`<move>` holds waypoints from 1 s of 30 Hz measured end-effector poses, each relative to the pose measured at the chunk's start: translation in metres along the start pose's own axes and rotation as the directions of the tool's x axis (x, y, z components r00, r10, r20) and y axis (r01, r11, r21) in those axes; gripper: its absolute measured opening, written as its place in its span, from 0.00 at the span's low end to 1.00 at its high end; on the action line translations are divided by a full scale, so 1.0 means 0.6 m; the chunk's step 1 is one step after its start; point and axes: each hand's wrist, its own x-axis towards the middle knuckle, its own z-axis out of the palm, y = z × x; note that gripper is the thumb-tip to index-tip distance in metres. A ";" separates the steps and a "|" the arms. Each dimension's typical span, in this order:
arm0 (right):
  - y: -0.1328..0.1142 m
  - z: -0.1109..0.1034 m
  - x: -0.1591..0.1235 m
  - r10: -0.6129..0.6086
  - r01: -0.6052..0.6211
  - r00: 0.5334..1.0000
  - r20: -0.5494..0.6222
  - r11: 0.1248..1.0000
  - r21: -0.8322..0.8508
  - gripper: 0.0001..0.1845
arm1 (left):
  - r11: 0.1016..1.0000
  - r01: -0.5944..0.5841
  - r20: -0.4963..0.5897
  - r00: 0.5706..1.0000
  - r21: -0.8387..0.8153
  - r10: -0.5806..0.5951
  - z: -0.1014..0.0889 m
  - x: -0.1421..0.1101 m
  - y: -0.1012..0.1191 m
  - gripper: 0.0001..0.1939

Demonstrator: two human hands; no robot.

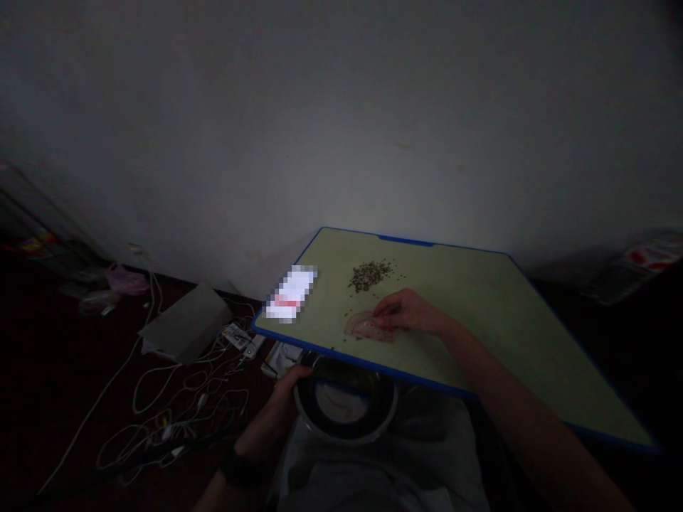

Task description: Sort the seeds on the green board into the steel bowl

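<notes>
My right hand [406,311] is closed in a pinch on a clear protractor [356,326] with reddish markings, which lies flat on the pale green tabletop. Just beyond it sits a loose pile of small dark seeds or grains [369,275], with a few strays around the protractor and near the front edge. Under that edge, at my lap, my left hand [282,398] grips the left rim of a round bowl [385,421] with a dark inner wall and a paler bottom. The far part of the bowl is hidden by the table. Its contents are too dark to make out.
A lit phone [291,293], blurred out, lies at the left end of the blue-edged table [512,327]. Tangled white cables [200,398] and a grey box [186,320] are on the floor to the left. A pale wall [341,128] stands behind the table.
</notes>
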 end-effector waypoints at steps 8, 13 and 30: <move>-0.018 0.030 -0.005 0.010 -0.011 0.999 0.043 1.000 0.023 0.15 | 0.997 0.073 -0.023 0.997 -0.017 -0.074 0.031 -0.015 0.017 0.10; -0.021 0.041 -0.004 0.030 -0.034 0.997 0.071 0.997 0.065 0.16 | 0.996 0.079 0.025 0.997 -0.048 -0.078 0.040 -0.020 0.022 0.10; -0.027 0.059 -0.007 0.029 -0.062 0.986 0.166 0.978 0.198 0.17 | 0.998 0.058 -0.030 0.998 -0.011 -0.058 0.047 -0.030 0.030 0.07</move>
